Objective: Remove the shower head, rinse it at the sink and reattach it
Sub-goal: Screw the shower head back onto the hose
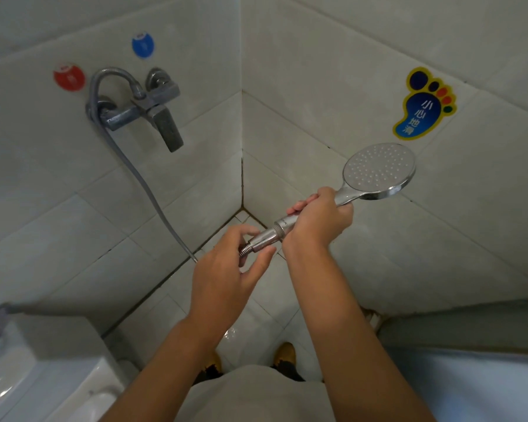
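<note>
Two hands meet in the shower corner, both on the same piece of chrome. The right hand (316, 220) is wrapped around the handle of the shower head (378, 170), holding it out level with the round spray face turned up toward the wall. The left hand (226, 269) pinches the hose nut (264, 240) at the handle's lower end between thumb and fingertips, right where the ribbed hose (153, 196) joins; the other fingers are loosely spread. A thin line of thread shows between nut and handle. From there the hose drops out of sight behind the left hand, then runs up along the left wall and loops over the mixer tap (148, 109), whose lever points down. Above the tap sit a red sticker (69, 76) and a blue sticker (143, 45). On the right wall, just above the spray face, is a blue foot-shaped sticker (421, 106) with a yellow edge. Below, the tiled floor (265, 296) looks wet, and yellow shoe tips (285, 354) show.
</note>
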Demonstrator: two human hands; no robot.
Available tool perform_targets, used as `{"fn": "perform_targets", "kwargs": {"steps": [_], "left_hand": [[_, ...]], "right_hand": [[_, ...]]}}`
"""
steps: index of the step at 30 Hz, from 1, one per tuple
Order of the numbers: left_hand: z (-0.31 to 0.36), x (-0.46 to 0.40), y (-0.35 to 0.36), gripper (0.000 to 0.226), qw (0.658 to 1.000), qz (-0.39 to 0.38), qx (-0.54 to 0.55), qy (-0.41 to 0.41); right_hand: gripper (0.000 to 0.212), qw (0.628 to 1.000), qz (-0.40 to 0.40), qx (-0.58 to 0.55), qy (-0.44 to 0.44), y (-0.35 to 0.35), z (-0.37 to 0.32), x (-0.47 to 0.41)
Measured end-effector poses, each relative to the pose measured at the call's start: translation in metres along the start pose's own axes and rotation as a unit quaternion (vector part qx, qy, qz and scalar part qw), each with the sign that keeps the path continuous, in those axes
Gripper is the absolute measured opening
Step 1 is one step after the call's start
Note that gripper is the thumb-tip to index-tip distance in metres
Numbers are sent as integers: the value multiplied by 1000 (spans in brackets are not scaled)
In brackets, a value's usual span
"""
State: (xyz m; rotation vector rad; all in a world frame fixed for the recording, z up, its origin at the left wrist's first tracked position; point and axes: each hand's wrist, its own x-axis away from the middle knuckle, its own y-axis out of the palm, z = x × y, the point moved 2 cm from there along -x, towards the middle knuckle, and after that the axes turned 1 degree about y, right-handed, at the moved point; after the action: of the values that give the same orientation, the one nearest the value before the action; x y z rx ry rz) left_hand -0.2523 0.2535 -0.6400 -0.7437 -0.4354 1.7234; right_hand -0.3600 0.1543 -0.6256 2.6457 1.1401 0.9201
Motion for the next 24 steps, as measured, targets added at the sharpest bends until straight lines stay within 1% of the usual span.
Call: {"fn": "perform_targets", "kwargs": {"steps": [3, 7, 12, 15, 18, 21, 23, 24], "left_hand": [[-1, 1, 0, 28, 1000, -10, -10, 8], [-1, 3, 2, 34, 999, -29, -14, 13], [-3, 3, 5, 34, 998, -53, -29, 13], [-4, 3, 5, 40, 998, -53, 15, -1], [-2, 4, 5, 43, 995, -58, 77, -36], [0, 4, 7, 32, 985, -93, 123, -72], [1, 4, 6, 36, 982, -91, 144, -75], [2, 4, 6, 31, 982, -84, 153, -72]], "right_hand": [[13, 1000, 0, 2, -12, 0, 0, 1], [14, 1000, -1, 5, -26, -1, -1, 3], [18, 999, -9, 6, -41, -2, -1, 3], [14, 999, -34, -4, -35, -3, -2, 4], [13, 998, -58, -13, -23, -2, -3, 4], [14, 998, -57, -22, -21, -1, -4, 2], [15, 998, -49, -25, -17, -1, -4, 0], [15, 999, -47, -26, -12, -2, -4, 0]]}}
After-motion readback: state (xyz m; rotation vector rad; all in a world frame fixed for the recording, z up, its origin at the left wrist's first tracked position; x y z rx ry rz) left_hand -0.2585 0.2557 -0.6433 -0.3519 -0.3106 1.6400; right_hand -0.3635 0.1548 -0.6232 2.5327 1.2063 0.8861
